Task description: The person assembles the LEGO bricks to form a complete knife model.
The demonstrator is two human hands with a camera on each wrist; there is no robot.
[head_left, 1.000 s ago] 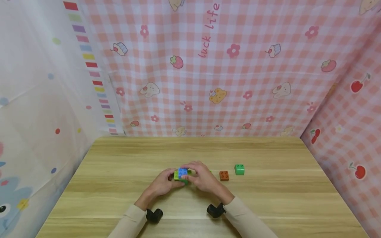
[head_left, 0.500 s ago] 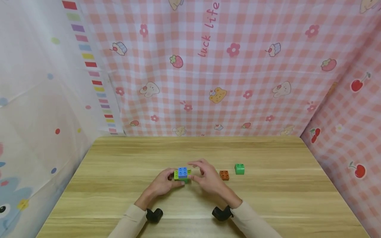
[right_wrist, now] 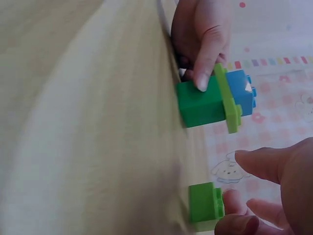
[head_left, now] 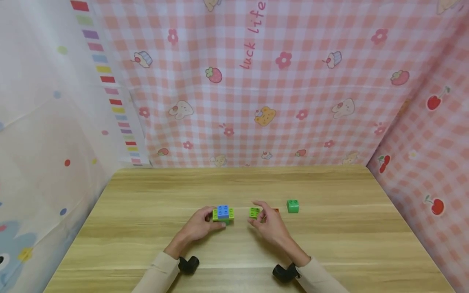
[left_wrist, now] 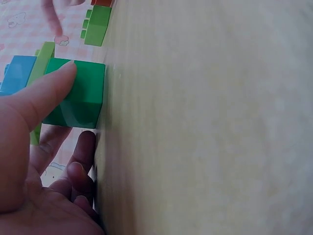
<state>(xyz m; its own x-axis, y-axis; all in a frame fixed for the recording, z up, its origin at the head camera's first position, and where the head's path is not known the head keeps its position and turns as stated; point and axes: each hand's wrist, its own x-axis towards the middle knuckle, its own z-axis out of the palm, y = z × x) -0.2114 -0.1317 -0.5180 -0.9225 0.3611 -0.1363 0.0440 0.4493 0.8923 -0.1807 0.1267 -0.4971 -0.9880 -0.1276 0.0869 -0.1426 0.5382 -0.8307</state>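
Observation:
My left hand (head_left: 199, 224) grips a small stack of toy building bricks, its thumb pressed on the green brick (left_wrist: 80, 98) at the bottom. Over that green brick lies a long lime plate (right_wrist: 226, 98), and a blue brick (head_left: 222, 211) sits on top of the plate. The stack stands on the table. Over to the right, my right hand (head_left: 272, 224) is beside a lime brick (head_left: 254, 212), thumb and forefinger spread apart. In the right wrist view the thumb is clear of that brick, while other fingertips are close by it; contact is hard to tell.
Behind the right hand an orange-brown brick (head_left: 276, 210) is mostly hidden. Farther right stands a green brick with a rounded side (head_left: 293, 206). Checked pink cloth (head_left: 234, 101) hangs along the back of the wooden table (head_left: 165, 191).
My right hand has let go of the blue brick on the stack and moved right to the lime brick, covering most of the orange-brown one. The left hand keeps its hold.

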